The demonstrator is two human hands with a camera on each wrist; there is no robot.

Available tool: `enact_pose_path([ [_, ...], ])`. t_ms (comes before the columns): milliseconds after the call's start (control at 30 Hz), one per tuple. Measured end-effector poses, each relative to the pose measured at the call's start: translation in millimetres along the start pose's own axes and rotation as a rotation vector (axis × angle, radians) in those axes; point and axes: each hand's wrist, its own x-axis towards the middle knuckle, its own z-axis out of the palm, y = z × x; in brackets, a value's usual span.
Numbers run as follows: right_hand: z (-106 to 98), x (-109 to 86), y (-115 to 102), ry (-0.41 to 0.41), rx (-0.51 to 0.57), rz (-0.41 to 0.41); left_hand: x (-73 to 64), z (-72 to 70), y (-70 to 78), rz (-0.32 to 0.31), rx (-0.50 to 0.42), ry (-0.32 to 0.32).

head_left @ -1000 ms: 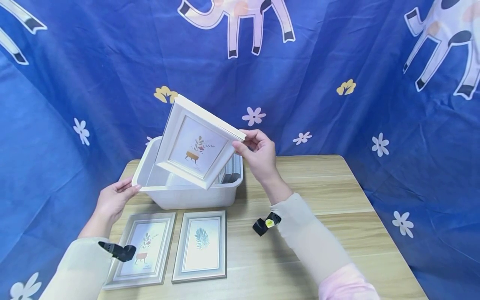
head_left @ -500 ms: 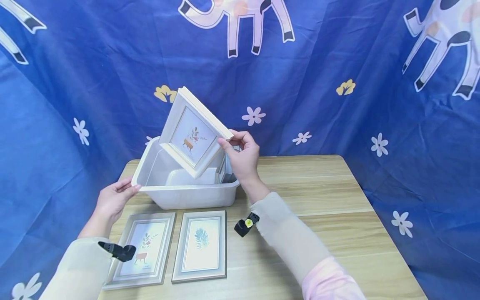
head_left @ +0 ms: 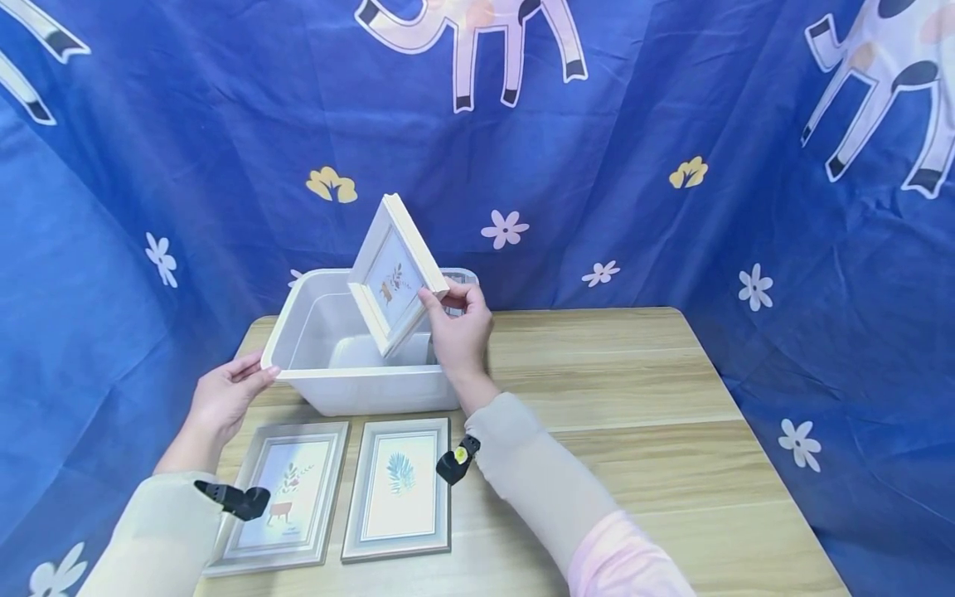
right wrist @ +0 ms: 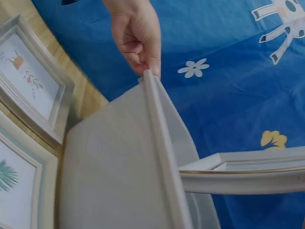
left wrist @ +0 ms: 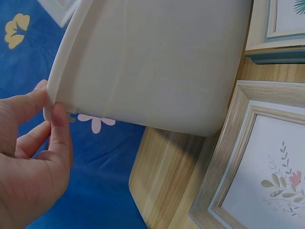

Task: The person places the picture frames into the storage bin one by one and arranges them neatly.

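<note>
A white picture frame (head_left: pixel 399 278) with a plant print is tilted above the white plastic bin (head_left: pixel 373 390). My right hand (head_left: pixel 461 327) pinches the frame at its right corner, thumb on the front and fingers behind. In the right wrist view the same frame (right wrist: pixel 243 181) shows edge-on over the bin's rim, and the right hand is out of sight. My left hand (head_left: pixel 227 398) pinches the bin's left front corner. The left wrist view shows thumb and fingertips of that left hand (left wrist: pixel 40 138) on the bin's rim (left wrist: pixel 64 57).
Two framed prints lie flat in front of the bin: a plant-stand print (head_left: pixel 287 497) on the left, a blue leaf print (head_left: pixel 399 489) on the right. More items inside the bin's right end are mostly hidden. A blue patterned curtain (head_left: pixel 597 207) hangs behind the wooden table (head_left: pixel 634 398).
My right hand has moved left and down with the white picture frame, which has turned more edge-on over the bin. The left hand has stayed on the bin's corner.
</note>
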Motion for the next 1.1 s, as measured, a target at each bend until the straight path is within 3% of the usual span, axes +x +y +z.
enact_pose_path([
  [200, 5.9, -11.4, 10.9, 0.065, -0.117, 0.062, 0.4, -0.2, 0.0, -0.007, 0.022, -0.002],
  [467, 10.5, -24.0, 27.3, 0.122, -0.197, 0.065, -1.1, -0.6, 0.5, -0.006, 0.001, -0.004],
  [700, 13.0, -35.2, 37.7, 0.122, -0.219, 0.100, -0.8, -0.4, 0.5, 0.003, -0.028, -0.003],
  [1100, 16.2, -44.9, 49.9, 0.168, -0.230, 0.090, 1.4, 0.2, -0.2, 0.022, -0.040, -0.007],
])
